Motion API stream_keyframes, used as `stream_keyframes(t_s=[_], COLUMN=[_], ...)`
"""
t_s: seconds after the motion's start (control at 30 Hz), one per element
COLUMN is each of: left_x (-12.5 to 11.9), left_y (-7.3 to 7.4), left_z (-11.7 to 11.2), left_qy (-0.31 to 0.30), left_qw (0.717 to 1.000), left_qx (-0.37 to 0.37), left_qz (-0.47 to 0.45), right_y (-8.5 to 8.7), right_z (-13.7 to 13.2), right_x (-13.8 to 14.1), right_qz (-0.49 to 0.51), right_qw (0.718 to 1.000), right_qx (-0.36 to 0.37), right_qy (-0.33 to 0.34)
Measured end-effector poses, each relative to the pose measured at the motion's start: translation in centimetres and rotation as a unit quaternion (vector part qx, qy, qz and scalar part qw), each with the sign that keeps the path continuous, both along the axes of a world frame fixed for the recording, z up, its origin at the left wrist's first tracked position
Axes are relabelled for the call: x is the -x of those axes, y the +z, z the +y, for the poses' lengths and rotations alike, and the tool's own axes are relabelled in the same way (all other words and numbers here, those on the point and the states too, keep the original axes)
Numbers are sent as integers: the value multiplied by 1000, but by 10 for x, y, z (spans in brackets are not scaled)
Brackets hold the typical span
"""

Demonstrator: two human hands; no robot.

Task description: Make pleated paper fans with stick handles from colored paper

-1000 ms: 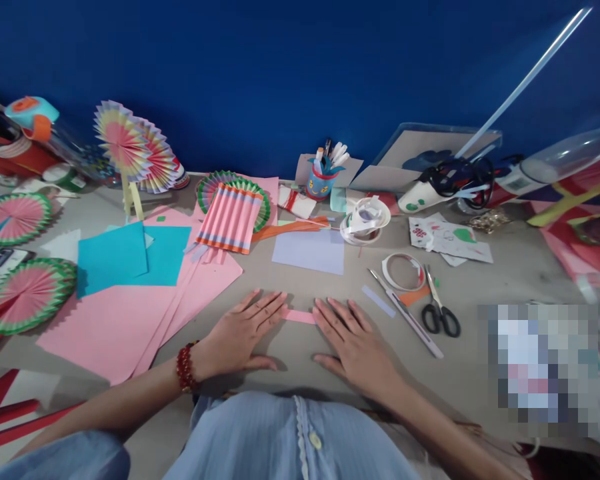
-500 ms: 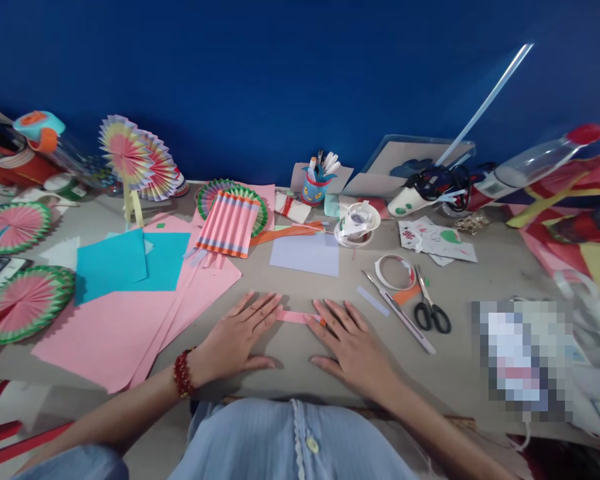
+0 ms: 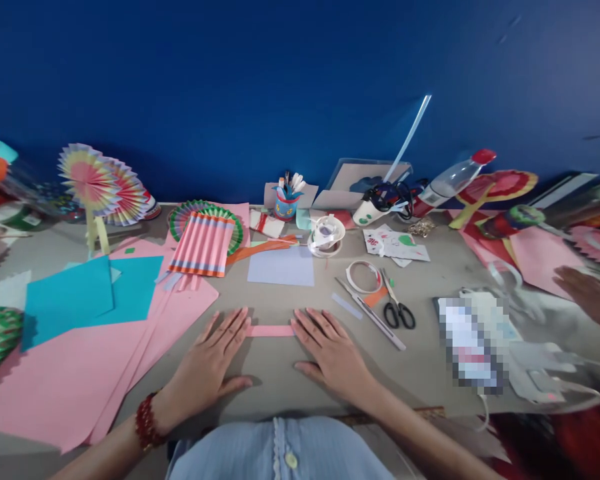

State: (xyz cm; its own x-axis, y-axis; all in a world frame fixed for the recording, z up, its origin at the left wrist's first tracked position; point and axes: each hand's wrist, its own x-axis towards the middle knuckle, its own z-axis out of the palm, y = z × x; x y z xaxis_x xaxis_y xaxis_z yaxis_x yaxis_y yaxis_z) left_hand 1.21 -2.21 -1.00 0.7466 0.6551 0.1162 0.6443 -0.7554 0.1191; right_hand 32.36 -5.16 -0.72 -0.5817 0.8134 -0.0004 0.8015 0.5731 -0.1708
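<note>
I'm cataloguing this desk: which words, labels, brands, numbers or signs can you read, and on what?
No text can be read.
Bottle: pale label, too small and blurred.
White cup: green marks, no readable letters.
White papers: red and green designs, no readable words.
Pixelated patch: unreadable.
Pink strip: no writing shows.

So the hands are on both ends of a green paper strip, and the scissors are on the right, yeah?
Almost: the paper strip is pink, not green, in the head view. The left hand and right hand are on its ends, and the scissors are on the right.
</note>
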Motion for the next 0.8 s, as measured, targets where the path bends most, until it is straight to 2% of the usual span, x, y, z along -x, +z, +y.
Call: stream_keyframes(t_s=[0.27,0.5,0.6,0.7,0.8], left_x=[1,2,0,-4,-9], left_y=[-2,-6,-2,4,8], left_z=[-3,-3,2,9,13], left_qy=[18,49,69,85,81], left_qw=[1000,999,997,993,990], left_qx=[-10,-6,9,20,25], left_qz=[18,-17,-35,-83,-111], right_y=[-3,0,6,13,17], right_z=[0,1,6,15,24], right_x=[-3,-3,-5,-3,5], right_qz=[11,22,49,87,128], right_qw=[1000,1000,999,996,991], right_qx=[-2,-4,1,13,27], right_qy=[5,8,11,-21,-32])
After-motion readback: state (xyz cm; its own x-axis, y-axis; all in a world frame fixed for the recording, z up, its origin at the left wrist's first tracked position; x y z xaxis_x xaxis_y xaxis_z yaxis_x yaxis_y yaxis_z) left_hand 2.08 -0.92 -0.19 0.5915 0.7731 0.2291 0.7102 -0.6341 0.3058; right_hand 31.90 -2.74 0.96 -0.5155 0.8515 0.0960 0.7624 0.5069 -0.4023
